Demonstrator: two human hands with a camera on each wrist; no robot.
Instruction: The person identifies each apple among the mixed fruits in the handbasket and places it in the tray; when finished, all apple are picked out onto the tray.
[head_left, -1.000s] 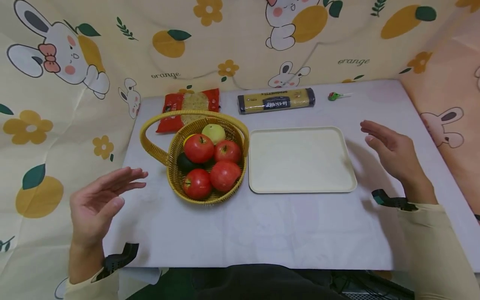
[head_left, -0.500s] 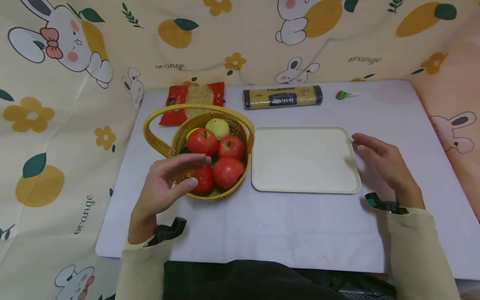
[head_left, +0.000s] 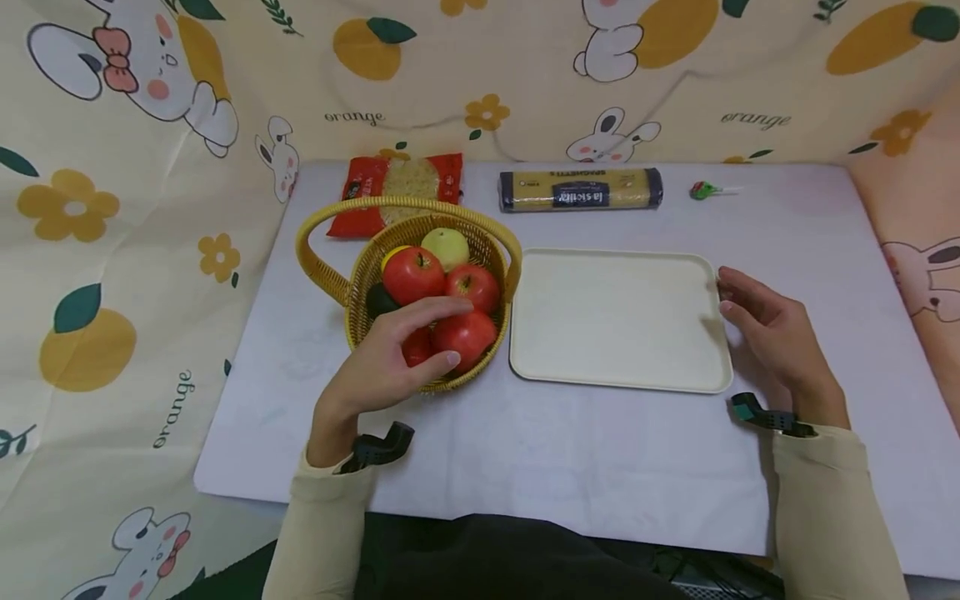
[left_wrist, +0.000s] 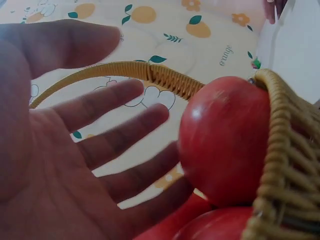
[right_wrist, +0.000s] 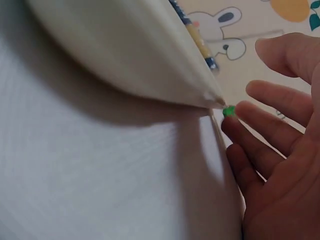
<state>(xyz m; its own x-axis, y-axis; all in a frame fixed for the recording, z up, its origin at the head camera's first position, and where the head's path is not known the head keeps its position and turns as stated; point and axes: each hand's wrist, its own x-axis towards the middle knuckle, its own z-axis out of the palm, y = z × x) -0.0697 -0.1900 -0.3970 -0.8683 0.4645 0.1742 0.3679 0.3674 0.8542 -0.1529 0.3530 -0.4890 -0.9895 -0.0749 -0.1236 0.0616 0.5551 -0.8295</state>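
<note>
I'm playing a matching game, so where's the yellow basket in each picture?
Head view: the yellow basket is left of centre, beside the white tray.
Left wrist view: its rim is at the lower right, and its handle curves across the upper part.
Right wrist view: it isn't there.
Landmark in all three: the orange-patterned cloth.

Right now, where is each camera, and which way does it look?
Head: on the head, facing forward and down: wicker basket, tray, left hand, right hand, sleeves.
Left wrist: on that wrist, facing past the left hand to red fruit in the basket; part of the right hand shows.
Right wrist: on that wrist, facing past the right hand to the tray and lollipop.
Head and right wrist both show the lollipop.
</note>
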